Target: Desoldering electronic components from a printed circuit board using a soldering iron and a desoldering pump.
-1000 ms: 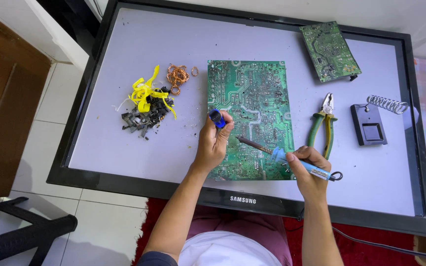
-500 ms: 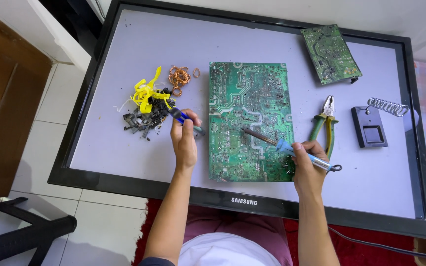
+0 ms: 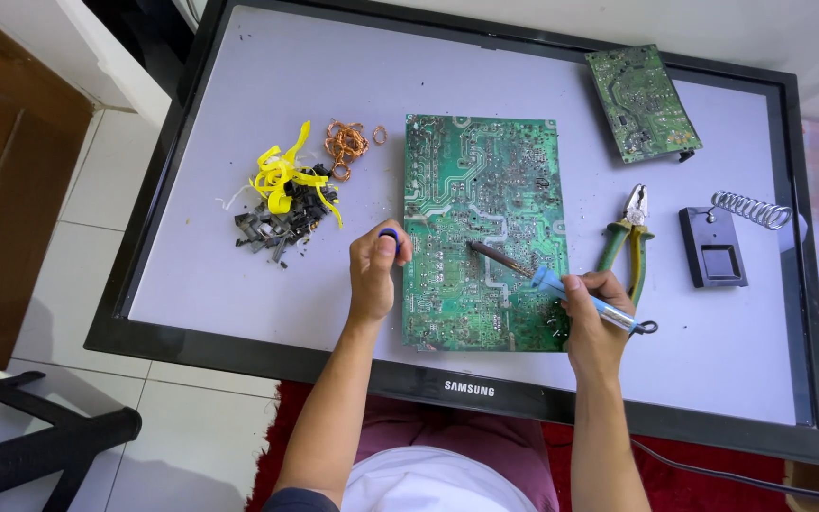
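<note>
- Two hands work over a large green circuit board (image 3: 483, 228) lying on a flat screen panel (image 3: 239, 294).
- The right hand (image 3: 595, 313) is closed around a blue-handled soldering iron (image 3: 547, 280), tip on the board.
- The left hand (image 3: 374, 270) pinches a small blue tool (image 3: 391, 237) (mostly hidden) at the board's left edge.
- Half a second ago it was out by the yellow scraps (image 3: 282, 178); it has since come back.

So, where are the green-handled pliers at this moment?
In the head view, the green-handled pliers lie on the flat screen panel, right of the large circuit board, left of the black soldering stand, just above the right hand.
</note>
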